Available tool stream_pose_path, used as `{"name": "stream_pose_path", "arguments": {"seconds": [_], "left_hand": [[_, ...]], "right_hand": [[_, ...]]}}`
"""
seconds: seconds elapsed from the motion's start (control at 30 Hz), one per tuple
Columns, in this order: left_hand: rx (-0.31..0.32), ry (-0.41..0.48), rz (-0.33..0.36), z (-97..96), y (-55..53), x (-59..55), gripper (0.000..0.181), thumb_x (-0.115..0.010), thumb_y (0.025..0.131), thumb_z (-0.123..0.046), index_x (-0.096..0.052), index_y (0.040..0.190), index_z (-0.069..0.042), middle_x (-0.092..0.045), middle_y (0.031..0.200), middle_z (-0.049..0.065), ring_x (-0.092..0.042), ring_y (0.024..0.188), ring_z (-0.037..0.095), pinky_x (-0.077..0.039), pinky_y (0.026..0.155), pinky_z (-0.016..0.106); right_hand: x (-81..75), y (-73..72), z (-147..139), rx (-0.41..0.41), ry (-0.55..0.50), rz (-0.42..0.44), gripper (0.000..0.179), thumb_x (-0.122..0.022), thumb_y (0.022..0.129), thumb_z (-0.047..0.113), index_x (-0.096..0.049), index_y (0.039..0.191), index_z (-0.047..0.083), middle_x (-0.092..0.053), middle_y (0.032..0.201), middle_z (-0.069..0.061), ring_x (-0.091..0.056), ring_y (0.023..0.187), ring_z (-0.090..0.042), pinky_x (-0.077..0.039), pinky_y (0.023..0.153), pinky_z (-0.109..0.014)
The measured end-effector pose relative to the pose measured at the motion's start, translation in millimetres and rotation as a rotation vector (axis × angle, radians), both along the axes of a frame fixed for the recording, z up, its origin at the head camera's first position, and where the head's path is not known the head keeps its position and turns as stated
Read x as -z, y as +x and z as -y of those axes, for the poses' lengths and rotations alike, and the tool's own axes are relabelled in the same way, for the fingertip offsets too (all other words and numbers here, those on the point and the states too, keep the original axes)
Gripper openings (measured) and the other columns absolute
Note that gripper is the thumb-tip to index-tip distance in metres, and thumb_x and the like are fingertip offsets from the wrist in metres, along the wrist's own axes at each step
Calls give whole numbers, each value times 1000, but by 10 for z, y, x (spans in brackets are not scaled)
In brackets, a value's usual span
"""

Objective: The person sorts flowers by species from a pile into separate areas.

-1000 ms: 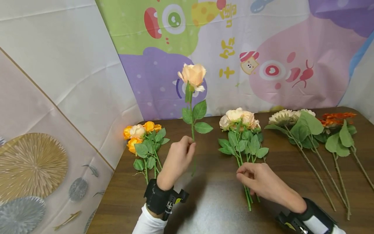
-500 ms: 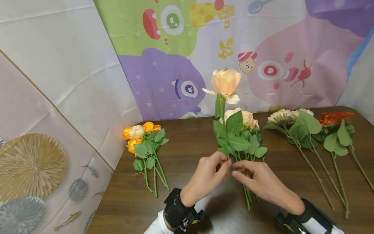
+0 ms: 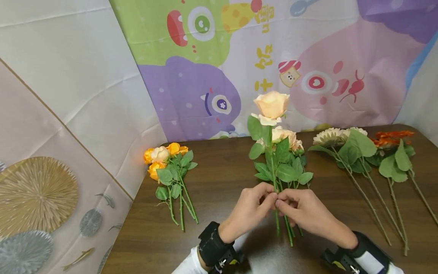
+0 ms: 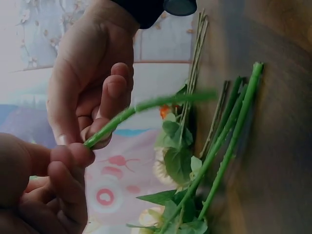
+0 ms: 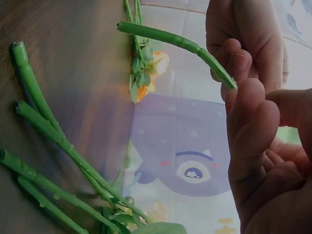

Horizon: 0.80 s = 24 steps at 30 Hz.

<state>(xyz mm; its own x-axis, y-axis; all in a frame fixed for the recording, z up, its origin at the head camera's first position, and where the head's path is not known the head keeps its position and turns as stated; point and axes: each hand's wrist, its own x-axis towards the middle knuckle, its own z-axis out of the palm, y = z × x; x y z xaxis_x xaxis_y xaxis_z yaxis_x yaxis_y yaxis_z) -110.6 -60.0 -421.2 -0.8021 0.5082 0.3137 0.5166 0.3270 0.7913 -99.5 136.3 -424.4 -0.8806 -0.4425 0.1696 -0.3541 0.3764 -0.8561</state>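
A peach rose (image 3: 272,104) with a green stem and leaves stands upright, above the table and in front of a bunch of pale peach roses (image 3: 289,137). My left hand (image 3: 251,205) pinches its stem between thumb and fingertips. Meeting it from the other side, my right hand (image 3: 309,213) has its thumb and fingertips closed on the same spot of the stem. The free lower stem (image 4: 146,105) sticks out below both hands in the left wrist view. Fingers (image 5: 253,100) hide the pinched part in the right wrist view.
Orange and peach roses (image 3: 167,158) lie at the left of the brown table (image 3: 143,236). To the right are cream flowers (image 3: 330,137) and orange-red flowers (image 3: 391,139) on long stems. A cartoon cloth (image 3: 191,95) hangs behind the table.
The left hand has carried the upright peach rose rightward and slightly down, from between the bunches to the right hand. The right hand's fingers now meet the stem; its arm has barely moved.
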Motion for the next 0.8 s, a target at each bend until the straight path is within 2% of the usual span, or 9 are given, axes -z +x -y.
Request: {"name": "stream_pose_path", "arguments": {"seconds": [0.13, 0.33, 0.57, 0.8], "left_hand": [[-9, -83, -9, -1, -13, 7, 18, -51, 104, -10, -63, 115, -4, -66, 78, 0, -50, 58, -4, -40, 52, 14], [-38, -158, -67, -5, -8, -5, 18, -52, 103, -10, -64, 116, -5, -66, 76, -4, -51, 59, -7, -41, 53, 12], [-31, -243, -134, -3, 4, -34, 18, -52, 103, -11, -65, 114, -6, -61, 76, -7, -45, 56, -7, -39, 52, 10], [-15, -283, -176, 13, -3, -37, 18, -53, 102, -11, -67, 112, -6, -58, 75, -7, -39, 52, -5, -35, 50, 9]], "right_hand": [[7, -53, -53, 76, 53, 39, 16, -60, 100, 15, -68, 88, 8, -61, 63, 0, -58, 47, -15, -48, 42, -29], [64, -224, -200, 181, 210, 82, 20, -54, 95, 8, -64, 78, 5, -58, 55, 0, -57, 44, -16, -47, 43, -29], [192, -346, -276, 149, 295, 208, 25, -52, 92, 8, -63, 70, 6, -58, 52, -2, -59, 42, -17, -50, 43, -32], [263, -388, -270, 139, 325, 275, 28, -54, 95, 12, -62, 69, 6, -58, 55, -4, -59, 41, -16, -50, 43, -32]]}}
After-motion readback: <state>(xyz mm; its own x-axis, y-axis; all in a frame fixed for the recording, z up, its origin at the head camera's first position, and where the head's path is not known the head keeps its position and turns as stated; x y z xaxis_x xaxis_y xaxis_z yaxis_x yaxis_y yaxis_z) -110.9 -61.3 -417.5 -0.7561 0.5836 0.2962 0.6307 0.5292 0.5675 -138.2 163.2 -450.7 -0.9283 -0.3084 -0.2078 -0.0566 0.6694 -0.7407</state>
